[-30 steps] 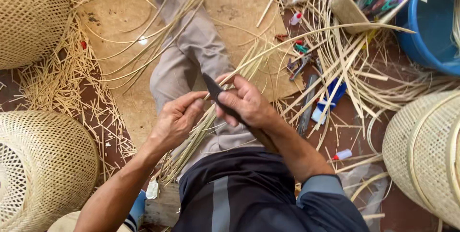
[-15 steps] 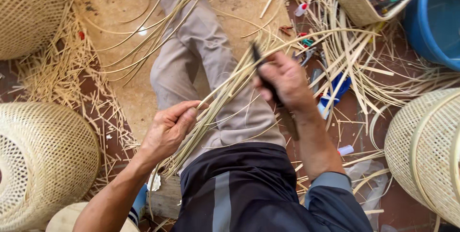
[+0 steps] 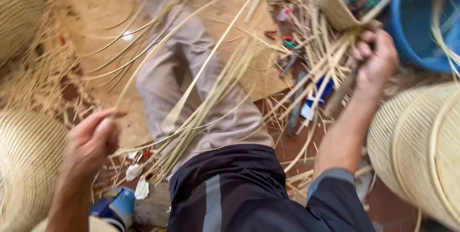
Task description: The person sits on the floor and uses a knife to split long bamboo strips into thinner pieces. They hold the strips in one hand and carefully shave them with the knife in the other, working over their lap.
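I sit on the floor with a bundle of pale cane strips (image 3: 211, 102) lying across my grey-trousered leg (image 3: 191, 45). At the lower left, my left hand (image 3: 91, 141) pinches the end of one thin cane strip (image 3: 158, 52), which curves up and to the right. My right hand (image 3: 376, 59) is stretched far out to the upper right in a closed fist. It grips a dark knife (image 3: 341, 95), blurred by motion, that points down and left. The fist is just below a small woven basket (image 3: 335, 14) filled with colourful items.
Large woven baskets stand at the right (image 3: 421, 150), the left (image 3: 24, 165) and the top left (image 3: 19, 16). A blue tub (image 3: 421, 26) is at the top right. Loose strips, shavings and small tools (image 3: 314, 102) litter the floor. A brown mat (image 3: 91, 55) lies under my leg.
My right hand swept the knife away from my lap, up and far to the right. My left hand drew back to the lower left, holding one strip.
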